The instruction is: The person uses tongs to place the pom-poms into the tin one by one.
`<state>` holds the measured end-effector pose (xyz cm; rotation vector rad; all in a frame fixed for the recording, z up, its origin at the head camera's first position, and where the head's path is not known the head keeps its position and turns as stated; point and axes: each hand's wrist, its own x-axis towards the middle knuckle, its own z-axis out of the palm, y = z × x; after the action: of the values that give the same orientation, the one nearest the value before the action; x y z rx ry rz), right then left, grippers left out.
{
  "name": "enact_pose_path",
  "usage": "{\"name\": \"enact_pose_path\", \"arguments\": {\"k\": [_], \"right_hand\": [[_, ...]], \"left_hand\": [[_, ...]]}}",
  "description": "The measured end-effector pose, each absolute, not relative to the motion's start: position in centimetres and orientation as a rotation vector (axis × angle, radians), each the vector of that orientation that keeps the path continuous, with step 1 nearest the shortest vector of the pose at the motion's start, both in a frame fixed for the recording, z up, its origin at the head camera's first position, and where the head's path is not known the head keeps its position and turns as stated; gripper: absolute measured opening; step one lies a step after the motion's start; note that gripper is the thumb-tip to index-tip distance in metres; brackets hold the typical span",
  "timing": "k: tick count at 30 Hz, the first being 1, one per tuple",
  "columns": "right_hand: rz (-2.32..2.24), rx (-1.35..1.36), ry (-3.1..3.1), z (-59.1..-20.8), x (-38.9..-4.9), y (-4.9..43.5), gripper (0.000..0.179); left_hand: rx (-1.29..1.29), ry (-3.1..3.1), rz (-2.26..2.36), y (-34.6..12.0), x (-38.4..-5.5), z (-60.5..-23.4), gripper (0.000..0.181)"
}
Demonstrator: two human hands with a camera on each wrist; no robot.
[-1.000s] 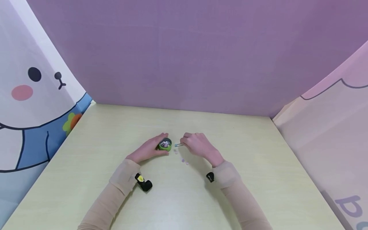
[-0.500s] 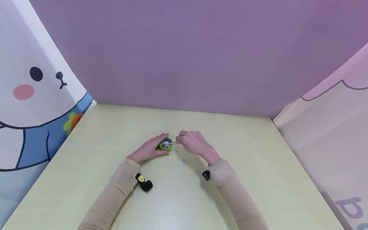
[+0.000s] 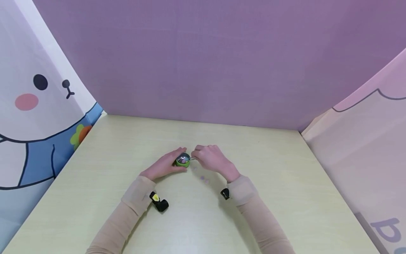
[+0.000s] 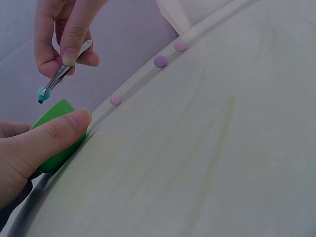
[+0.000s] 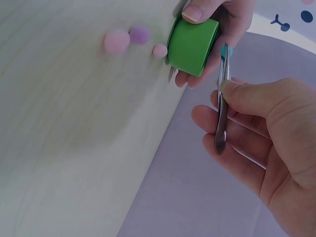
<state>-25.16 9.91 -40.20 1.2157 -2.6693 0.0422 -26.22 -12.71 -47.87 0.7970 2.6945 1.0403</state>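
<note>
My left hand (image 3: 163, 165) grips a small round green container (image 5: 193, 47), thumb on one side and fingers on the other. In the head view its inside looks shiny and holds some small pale pieces. Between thumb and fingers, my right hand (image 3: 213, 158) pinches metal tweezers (image 5: 222, 116). Their tips hold a small turquoise ball (image 4: 40, 93), which hovers by the container's opening in the left wrist view. On the table beside the container lie a pink ball (image 4: 115, 99), a purple ball (image 4: 161, 61) and another pink ball (image 4: 180, 46).
The pale wooden table (image 3: 133, 137) ends at a purple backdrop (image 3: 203, 70). Printed cloth panels stand at the left (image 3: 44, 123) and right (image 3: 364, 158). A black wrist-worn device (image 3: 160, 204) sits at the left cuff, another (image 3: 225, 193) at the right.
My right hand has moved left, bringing the tweezers and turquoise ball from beside the green container to over its opening. The left hand and container have stayed in place.
</note>
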Motion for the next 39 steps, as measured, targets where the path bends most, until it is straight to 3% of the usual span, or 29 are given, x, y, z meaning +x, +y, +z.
{"name": "enact_pose_path", "arguments": {"k": [39], "right_hand": [[0.047, 1.223, -2.67, -40.17, -24.83, 9.86, 0.013]], "left_hand": [[0.786, 2.692, 1.04, -12.91, -26.25, -48.05, 0.088]]}}
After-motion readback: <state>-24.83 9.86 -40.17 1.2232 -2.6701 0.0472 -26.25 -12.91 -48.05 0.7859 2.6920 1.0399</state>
